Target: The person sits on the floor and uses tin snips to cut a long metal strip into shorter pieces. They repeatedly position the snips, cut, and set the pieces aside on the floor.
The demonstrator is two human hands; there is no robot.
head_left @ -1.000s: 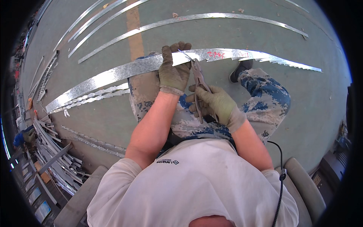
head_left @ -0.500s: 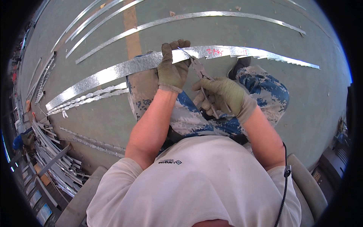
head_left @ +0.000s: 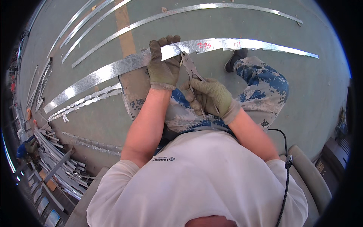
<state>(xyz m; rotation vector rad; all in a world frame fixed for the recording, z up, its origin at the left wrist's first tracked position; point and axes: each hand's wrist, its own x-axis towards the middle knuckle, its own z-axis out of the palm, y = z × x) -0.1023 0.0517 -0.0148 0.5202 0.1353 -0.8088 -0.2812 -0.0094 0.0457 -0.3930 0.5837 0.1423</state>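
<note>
Metal strip clasped in half-curled left grip; right grip wrapped round snips.

Gloved hands with a metal strip and snips.

The left hand grips the strip from below, thumb in front and fingers behind; the right hand holds the snips by the handles, their tip at the strip's lower edge beside the left hand. Red marks sit right of the snips, and the lower edge there is stepped. Other strips lie beyond on the floor; a metal heap lies at left.
</note>
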